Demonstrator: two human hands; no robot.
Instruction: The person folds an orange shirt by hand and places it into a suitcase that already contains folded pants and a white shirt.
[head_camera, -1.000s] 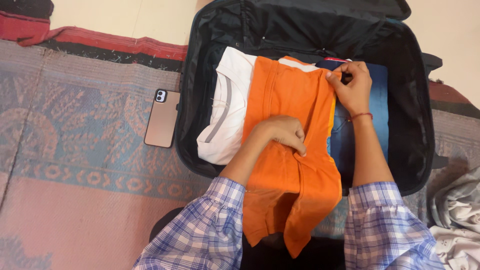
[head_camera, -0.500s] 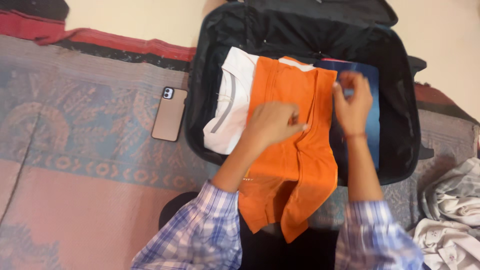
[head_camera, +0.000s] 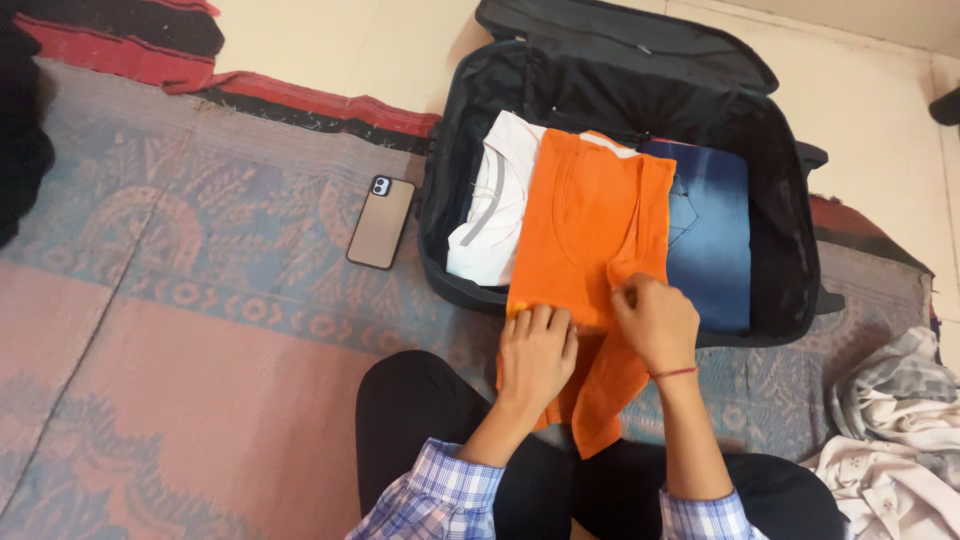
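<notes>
**Orange garment ran lengthwise away from my fingers, its near end at both hands**

Orange garment (head_camera: 590, 230) was the thing under my fingers. My left hand (head_camera: 537, 352) lay flat on its near left corner, fingers (head_camera: 545, 322) together and pressing the cloth down at the suitcase's front rim; it pinched nothing that I could see. My right hand (head_camera: 655, 325) sat just beside it, toward three o'clock, with its fingertips (head_camera: 622, 297) closed narrowly on a small ridge of the orange cloth.

From those fingers the garment stretched toward twelve o'clock, its long axis running from my lap up into the open suitcase (head_camera: 800, 250). A loose tail of it hung the other way, toward six o'clock, over the rim and onto my dark-clad legs (head_camera: 420, 420). Both hands were at the same near end, so neither was closer to the far hem.

Under the garment's left edge, at about ten o'clock, lay a folded white shirt (head_camera: 490, 220); at two o'clock, touching its right edge, lay folded blue jeans (head_camera: 712, 235). Farther out at nine o'clock, a phone (head_camera: 381, 222) rested face down on the patterned rug (head_camera: 200, 300). A heap of pale clothes (head_camera: 895, 430) lay at four o'clock.
</notes>
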